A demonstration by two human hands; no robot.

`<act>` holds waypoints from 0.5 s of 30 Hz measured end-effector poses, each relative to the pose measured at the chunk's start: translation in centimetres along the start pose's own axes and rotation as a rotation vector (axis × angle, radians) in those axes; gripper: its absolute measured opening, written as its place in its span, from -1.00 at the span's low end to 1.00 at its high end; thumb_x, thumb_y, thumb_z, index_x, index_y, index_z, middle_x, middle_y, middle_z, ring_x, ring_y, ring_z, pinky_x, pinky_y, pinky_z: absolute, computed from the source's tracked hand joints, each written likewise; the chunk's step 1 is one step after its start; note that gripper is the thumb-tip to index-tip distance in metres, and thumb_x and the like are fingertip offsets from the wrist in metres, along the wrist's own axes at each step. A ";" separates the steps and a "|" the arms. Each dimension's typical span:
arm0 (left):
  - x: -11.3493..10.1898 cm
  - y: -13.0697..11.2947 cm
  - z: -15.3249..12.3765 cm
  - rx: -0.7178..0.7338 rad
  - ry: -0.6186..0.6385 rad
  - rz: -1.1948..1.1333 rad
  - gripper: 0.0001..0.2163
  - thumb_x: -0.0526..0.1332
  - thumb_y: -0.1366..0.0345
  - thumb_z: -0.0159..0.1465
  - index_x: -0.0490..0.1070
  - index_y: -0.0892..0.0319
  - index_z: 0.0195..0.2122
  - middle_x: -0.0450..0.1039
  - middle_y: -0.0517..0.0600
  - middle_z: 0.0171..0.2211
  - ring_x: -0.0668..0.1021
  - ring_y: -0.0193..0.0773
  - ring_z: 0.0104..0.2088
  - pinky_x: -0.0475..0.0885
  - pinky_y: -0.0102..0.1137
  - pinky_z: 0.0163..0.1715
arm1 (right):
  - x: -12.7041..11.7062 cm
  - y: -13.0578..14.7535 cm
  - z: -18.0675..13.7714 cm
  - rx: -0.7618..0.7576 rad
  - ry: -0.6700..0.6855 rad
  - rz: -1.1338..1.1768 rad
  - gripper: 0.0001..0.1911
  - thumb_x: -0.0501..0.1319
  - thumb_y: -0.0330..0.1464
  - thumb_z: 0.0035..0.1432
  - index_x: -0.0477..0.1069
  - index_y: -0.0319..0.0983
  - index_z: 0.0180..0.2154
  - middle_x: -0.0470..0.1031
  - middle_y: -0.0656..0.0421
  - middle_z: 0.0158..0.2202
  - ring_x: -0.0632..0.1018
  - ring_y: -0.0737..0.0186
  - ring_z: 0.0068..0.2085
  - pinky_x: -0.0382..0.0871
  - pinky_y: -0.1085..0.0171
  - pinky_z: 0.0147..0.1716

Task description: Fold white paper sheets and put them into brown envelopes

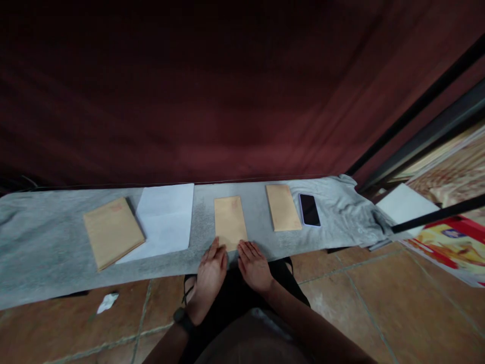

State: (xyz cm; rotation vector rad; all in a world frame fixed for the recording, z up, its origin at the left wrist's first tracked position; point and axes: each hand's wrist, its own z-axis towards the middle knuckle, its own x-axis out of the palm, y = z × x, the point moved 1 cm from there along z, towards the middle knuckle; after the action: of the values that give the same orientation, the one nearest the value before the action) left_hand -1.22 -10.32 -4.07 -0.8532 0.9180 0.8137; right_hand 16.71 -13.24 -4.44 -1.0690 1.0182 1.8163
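Observation:
A brown paper envelope (230,220) lies flat on the grey cloth, straight in front of me. My left hand (212,269) rests on its near left corner with the fingers stretched out. At the near right corner, my right hand (254,266) lies with its fingers extended and close together. Neither hand grips the envelope; both press on or touch its near edge. To the right are another brown envelope stack (283,208) and a phone (309,210) with a dark screen. On the left, a thicker stack of brown envelopes (113,232) partly covers white paper (166,217).
The grey cloth (38,242) covers a long narrow surface against a dark red wall (227,101). Past its right end are a white sheet (407,202), a black bar and a red-and-yellow box (454,245). A crumpled white scrap (107,302) lies on the tiled floor.

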 end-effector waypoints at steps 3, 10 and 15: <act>0.7 -0.9 1.4 -0.132 -0.070 -0.063 -0.71 0.05 0.41 0.33 0.45 0.22 0.00 0.52 0.26 0.03 0.54 0.04 0.07 0.48 -0.03 0.04 | -0.3 0.8 0.5 0.029 0.018 -0.020 -0.53 0.14 -0.40 0.32 0.36 -0.34 0.23 0.39 -0.03 0.27 0.43 0.07 0.25 0.25 0.10 0.30; 1.0 0.3 3.9 -0.546 -0.120 -0.451 -0.59 0.29 0.39 0.10 0.36 0.20 0.01 0.51 0.09 -0.20 0.57 -0.03 -0.12 0.47 -0.07 -0.05 | -0.3 1.5 1.3 0.096 -0.022 -0.026 -0.63 0.14 -0.38 0.34 0.44 -0.29 0.13 0.49 -0.04 0.16 0.49 0.03 0.15 0.36 0.09 0.21; 0.8 1.2 5.3 -0.725 -0.042 -0.805 -0.52 0.33 0.39 0.07 0.32 0.20 0.05 0.48 -0.12 -0.48 0.59 -0.19 -0.44 0.52 -0.28 -0.34 | -0.1 2.5 2.2 0.150 0.005 -0.062 -0.60 0.22 -0.31 0.29 0.40 -0.28 0.13 0.50 -0.10 0.11 0.53 -0.06 0.06 0.46 0.01 0.10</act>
State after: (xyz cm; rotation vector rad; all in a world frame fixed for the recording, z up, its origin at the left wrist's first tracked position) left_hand -0.28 -5.02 -3.23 -1.6802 0.1520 0.4277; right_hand 13.87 -12.18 -3.04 -1.0036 1.0940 1.6609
